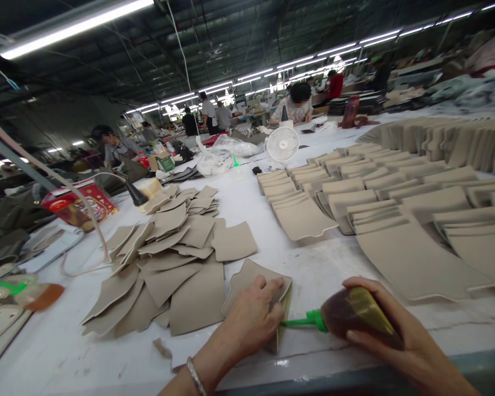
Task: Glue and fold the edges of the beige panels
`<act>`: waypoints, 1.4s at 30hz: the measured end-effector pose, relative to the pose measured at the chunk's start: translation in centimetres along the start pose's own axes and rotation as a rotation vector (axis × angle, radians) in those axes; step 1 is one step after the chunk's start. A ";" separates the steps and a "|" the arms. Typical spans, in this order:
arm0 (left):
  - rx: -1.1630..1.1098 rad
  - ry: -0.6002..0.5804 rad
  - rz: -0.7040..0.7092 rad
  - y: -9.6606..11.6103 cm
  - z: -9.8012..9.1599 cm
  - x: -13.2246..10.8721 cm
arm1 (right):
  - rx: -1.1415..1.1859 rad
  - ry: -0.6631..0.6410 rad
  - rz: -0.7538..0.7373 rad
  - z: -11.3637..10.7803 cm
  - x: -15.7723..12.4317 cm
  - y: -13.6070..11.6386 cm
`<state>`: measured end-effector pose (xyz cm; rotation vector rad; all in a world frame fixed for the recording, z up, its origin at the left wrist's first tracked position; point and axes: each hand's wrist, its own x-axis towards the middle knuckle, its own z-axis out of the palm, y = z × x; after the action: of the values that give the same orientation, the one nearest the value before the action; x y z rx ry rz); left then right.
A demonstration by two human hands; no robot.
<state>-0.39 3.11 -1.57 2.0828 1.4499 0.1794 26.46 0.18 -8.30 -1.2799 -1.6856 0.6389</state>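
My right hand (pixel 396 330) is wrapped round a squeeze bottle (pixel 355 316) of amber-brown liquid, tipped on its side. Its green nozzle points left, the tip at the edge of a taupe sheet piece (pixel 247 278). My left hand (pixel 256 311), with a bracelet at the wrist, has its fingers curled on that piece. Under its right edge shows a narrow yellowish strip (pixel 286 305); what it belongs to is partly hidden by the fingers. Just left of this hand lies a loose heap of similar taupe pieces (pixel 196 297).
Overlapping rows of taupe pieces (pixel 408 258) cover the table's right side. Another green-nozzled bottle (pixel 45 297) lies at far left. Toward the back are a white fan (pixel 282 144), a plastic bag (pixel 218 157) and a red box (pixel 82 203). Across the table, a person (pixel 295 107) bends over.
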 end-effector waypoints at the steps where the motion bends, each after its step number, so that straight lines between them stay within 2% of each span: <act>1: -0.010 0.004 0.002 -0.1 0.0 0.0 | -0.001 0.015 0.006 0.0 0.1 -0.1; 5: -0.037 0.016 0.011 -0.2 0.1 0.0 | -0.001 0.134 0.033 -0.1 0.7 -0.6; 11: -0.048 0.023 -0.004 -0.2 0.2 -0.1 | 0.193 0.023 0.184 1.2 -1.4 -2.5; 16: -0.077 0.041 -0.011 -0.2 0.3 -0.1 | 0.208 0.082 0.242 1.5 -1.8 -4.0; 20: -0.087 0.051 -0.032 -0.1 0.4 -0.1 | 0.243 0.046 0.270 1.6 -2.1 -4.3; 28: -0.102 0.091 -0.040 -0.4 0.9 -0.1 | 0.270 0.068 0.313 1.5 -2.7 -3.8; 30: -0.091 0.096 -0.051 -0.3 1.0 0.0 | 0.361 0.019 0.375 1.1 -2.5 -3.5; 33: -0.092 0.102 -0.072 -0.1 0.9 0.0 | 0.635 -0.046 0.545 0.4 -2.2 -3.0; 36: -0.152 0.113 -0.060 -0.3 0.5 -0.3 | 0.880 0.077 0.701 -0.1 -1.8 -2.6; 38: -0.153 0.180 -0.077 -0.9 0.2 -0.7 | 1.037 0.188 0.758 -0.4 -1.6 -2.1; 40: -0.051 0.304 -0.163 -1.7 0.0 -0.9 | 1.199 0.280 0.784 -0.7 -1.5 -1.2; 42: 0.107 0.367 -0.288 -2.8 -0.3 -0.8 | 1.329 0.329 0.816 -0.9 -1.4 0.2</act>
<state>-3.09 3.12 -2.65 1.9644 1.9988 0.3924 27.40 -1.18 -8.53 -0.8744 -0.1520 1.5465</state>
